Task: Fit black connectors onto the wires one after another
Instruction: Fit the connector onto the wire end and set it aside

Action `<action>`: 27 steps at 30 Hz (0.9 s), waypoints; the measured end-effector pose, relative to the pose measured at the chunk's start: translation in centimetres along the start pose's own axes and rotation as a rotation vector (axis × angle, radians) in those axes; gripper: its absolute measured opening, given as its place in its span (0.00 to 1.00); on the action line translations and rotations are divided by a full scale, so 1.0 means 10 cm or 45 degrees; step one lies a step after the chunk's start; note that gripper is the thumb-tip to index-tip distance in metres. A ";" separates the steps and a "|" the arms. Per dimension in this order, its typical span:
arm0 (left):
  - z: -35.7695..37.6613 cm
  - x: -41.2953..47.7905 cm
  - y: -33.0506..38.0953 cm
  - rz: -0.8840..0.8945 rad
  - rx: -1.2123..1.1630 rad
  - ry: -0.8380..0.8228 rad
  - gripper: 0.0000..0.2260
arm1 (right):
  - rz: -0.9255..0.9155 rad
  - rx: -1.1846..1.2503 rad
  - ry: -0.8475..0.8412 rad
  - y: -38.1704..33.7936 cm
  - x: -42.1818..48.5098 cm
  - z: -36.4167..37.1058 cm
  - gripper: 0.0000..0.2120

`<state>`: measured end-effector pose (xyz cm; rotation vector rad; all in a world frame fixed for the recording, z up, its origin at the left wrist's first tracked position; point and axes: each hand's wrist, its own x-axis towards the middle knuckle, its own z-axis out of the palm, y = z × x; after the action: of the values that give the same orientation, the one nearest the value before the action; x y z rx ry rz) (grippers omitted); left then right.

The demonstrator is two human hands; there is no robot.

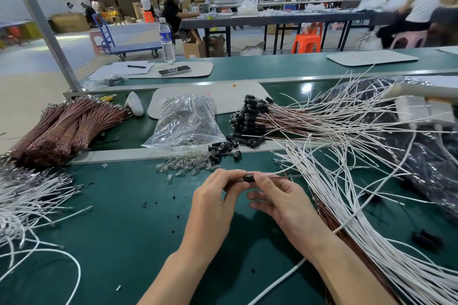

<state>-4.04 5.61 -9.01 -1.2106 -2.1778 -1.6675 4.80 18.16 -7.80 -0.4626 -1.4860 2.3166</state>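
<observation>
My left hand (218,195) and my right hand (280,198) meet above the green table, fingertips together. Between them sits one black connector (248,178), pinched by both hands. A thin wire pair (280,174) runs from the connector off to the right, held by my right hand. Loose black connectors (224,148) lie just beyond my hands, beside a small heap of clear bulbs (184,166). Wires with black connectors fitted (250,116) lie piled further back. Loose white wires (347,181) fan out on the right.
A clear plastic bag of parts (186,121) stands behind the bulbs. Bundled brown wires (64,126) lie at the left, more white wires (29,195) at the near left. A dark plastic bag (421,156) fills the right. A water bottle (166,39) and phone (174,70) sit on the far bench.
</observation>
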 end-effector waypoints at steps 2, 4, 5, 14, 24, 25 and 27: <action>0.00 0.01 0.00 -0.009 0.013 -0.001 0.12 | -0.039 0.022 0.074 0.00 0.01 0.00 0.15; 0.00 0.00 -0.01 -0.045 0.041 0.002 0.11 | -0.059 0.064 0.158 0.00 0.02 -0.01 0.13; 0.00 -0.01 -0.01 -0.073 0.064 -0.013 0.08 | -0.064 0.075 0.185 0.00 0.02 -0.02 0.11; 0.04 0.01 0.02 -0.193 0.451 -0.225 0.17 | -0.124 -0.078 0.248 0.03 0.03 -0.01 0.07; 0.09 0.04 0.03 -0.296 0.533 -0.259 0.21 | -0.131 -0.089 0.188 0.03 0.03 0.02 0.13; 0.09 0.04 0.03 -0.298 0.559 -0.267 0.21 | -0.126 -0.096 0.181 0.03 0.03 0.02 0.11; 0.10 0.03 0.02 -0.291 0.593 -0.283 0.21 | -0.114 -0.115 0.161 0.04 0.03 0.01 0.05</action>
<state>-3.82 6.62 -9.04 -1.0842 -2.7207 -1.0252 4.47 18.09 -8.12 -0.5449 -1.5230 2.1180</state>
